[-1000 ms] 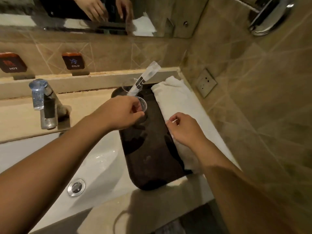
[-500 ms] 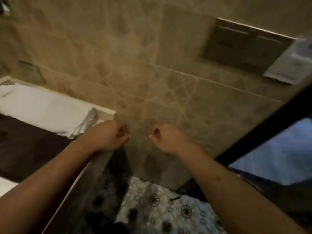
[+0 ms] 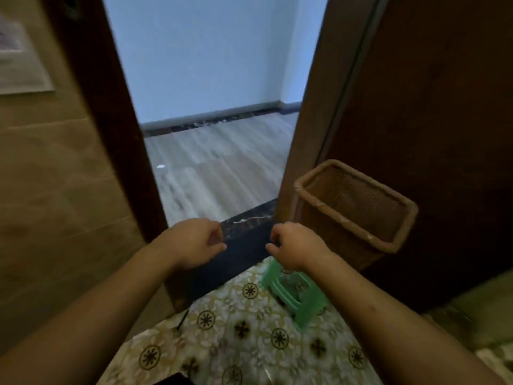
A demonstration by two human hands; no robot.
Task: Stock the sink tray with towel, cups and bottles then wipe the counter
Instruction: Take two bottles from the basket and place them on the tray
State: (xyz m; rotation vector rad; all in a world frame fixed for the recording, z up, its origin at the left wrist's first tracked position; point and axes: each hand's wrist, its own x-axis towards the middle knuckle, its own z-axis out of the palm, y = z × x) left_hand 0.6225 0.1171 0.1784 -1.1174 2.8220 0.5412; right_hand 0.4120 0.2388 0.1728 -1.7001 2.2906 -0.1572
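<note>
The sink tray, towel, cups and bottles are all out of view. I face an open doorway instead. My left hand (image 3: 194, 243) and my right hand (image 3: 294, 245) are held out side by side in front of me, a short gap between them. Both have their fingers curled in toward the palm, and I see nothing held in either. They hover above the dark stone threshold (image 3: 244, 254).
A brown wicker basket (image 3: 347, 218) stands at the right against the dark wooden door (image 3: 444, 107). A small green plastic stool (image 3: 294, 301) sits on the patterned floor (image 3: 249, 343) below my right hand. Pale wood flooring (image 3: 222, 173) lies beyond the doorway; a tiled wall is at the left.
My view has swung right, from the sink tray past the tiled wall to the doorway. My left hand has left the cup on the tray; both hands now hold nothing.
</note>
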